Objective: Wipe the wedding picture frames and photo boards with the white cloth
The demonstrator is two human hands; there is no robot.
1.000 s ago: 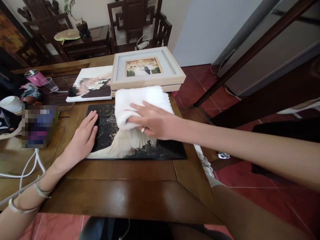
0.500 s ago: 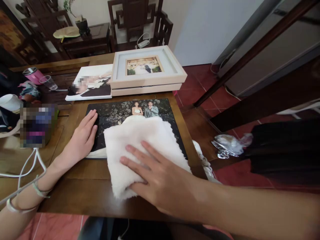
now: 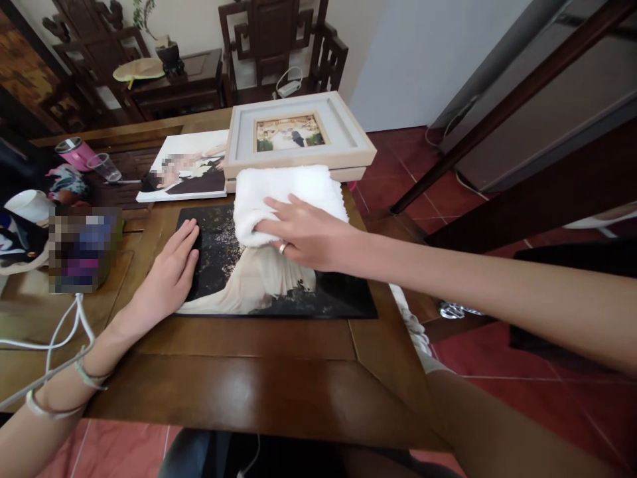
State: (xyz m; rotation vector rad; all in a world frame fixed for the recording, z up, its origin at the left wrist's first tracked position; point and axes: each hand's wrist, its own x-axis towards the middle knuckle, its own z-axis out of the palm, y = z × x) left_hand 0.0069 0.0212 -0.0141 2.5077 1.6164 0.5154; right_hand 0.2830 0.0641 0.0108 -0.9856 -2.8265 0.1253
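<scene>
A dark wedding photo panel lies flat on the wooden table, a long pale gown showing in its lower half. My left hand rests on the panel's left edge, fingers stretched out and holding nothing. Over the panel's far part, my right hand presses on a fluffy white cloth, with some fingers curled into its near edge. The cloth hides the couple's upper bodies and reaches the front of the framed photos behind.
Pale wooden photo frames are stacked behind, beside a white-edged photo panel. Leftward are a pink cup, a clear plastic cup, a blurred-out object and white cables. The wooden table ends at the right.
My right hand has slid the cloth away from me, from the panel's near part to its far edge, uncovering the gown. My left hand stays on the panel's left edge.
</scene>
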